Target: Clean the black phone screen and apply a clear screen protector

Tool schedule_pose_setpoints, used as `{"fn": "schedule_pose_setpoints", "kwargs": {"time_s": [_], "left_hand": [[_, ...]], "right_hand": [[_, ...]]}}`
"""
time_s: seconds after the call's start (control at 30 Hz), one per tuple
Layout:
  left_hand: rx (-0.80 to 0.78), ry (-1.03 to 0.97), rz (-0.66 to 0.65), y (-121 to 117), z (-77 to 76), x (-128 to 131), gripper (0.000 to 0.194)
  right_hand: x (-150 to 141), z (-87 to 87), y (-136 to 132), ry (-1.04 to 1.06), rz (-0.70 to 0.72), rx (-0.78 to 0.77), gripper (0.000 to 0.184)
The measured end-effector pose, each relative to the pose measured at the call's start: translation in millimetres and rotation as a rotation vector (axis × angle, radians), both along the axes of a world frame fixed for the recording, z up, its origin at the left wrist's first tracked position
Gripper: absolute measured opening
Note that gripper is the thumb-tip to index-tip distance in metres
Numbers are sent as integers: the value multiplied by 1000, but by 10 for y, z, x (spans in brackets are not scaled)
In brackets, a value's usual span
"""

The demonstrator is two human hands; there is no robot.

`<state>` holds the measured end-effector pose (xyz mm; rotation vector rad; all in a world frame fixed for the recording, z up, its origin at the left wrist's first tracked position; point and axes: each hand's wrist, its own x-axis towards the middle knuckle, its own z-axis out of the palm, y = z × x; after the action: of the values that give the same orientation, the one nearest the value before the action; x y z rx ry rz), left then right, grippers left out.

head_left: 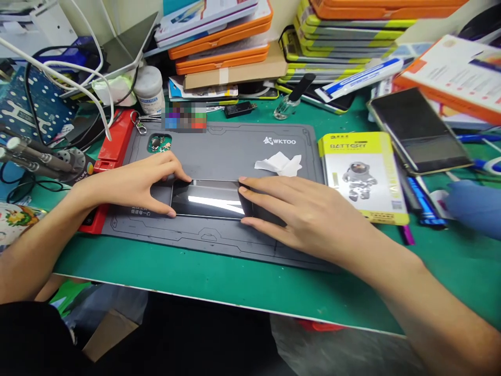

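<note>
A smartphone [211, 199] lies screen up across the grey work mat [235, 149], a bright light streak reflected in its black glass. My left hand [156, 180] grips its left end, index finger at the far edge and thumb at the near edge. Over the right end is my right hand [289, 206], fingers on the far side and thumb at the near edge, hiding part of the phone. Just beyond the right hand a crumpled white tissue [279, 163] rests on the mat. Small screws and parts sit in the mat's recessed tray [159, 143].
Right of the mat are a battery box [362, 177] and another phone [420, 130]. A gloved hand [475, 206] shows at the right edge. Behind stand a small bottle [291, 99], a paste jar [149, 91] and stacked cases [223, 57]. Screwdrivers in a holder [50, 156] stand left.
</note>
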<state>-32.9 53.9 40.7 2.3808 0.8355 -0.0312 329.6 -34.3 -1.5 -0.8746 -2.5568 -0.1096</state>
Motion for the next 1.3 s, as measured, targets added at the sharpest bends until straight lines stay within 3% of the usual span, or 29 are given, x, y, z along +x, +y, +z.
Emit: {"fn": "schedule_pose_setpoints", "kwargs": {"time_s": [0.8,1.3], "left_hand": [[23,43,-26,-6,-1,21,84],[39,51,-30,27,-33,-16,87]], "right_hand": [[-13,-9,8,12,-20,-5,29],[79,-24,129,130,-24,-181,31]]}}
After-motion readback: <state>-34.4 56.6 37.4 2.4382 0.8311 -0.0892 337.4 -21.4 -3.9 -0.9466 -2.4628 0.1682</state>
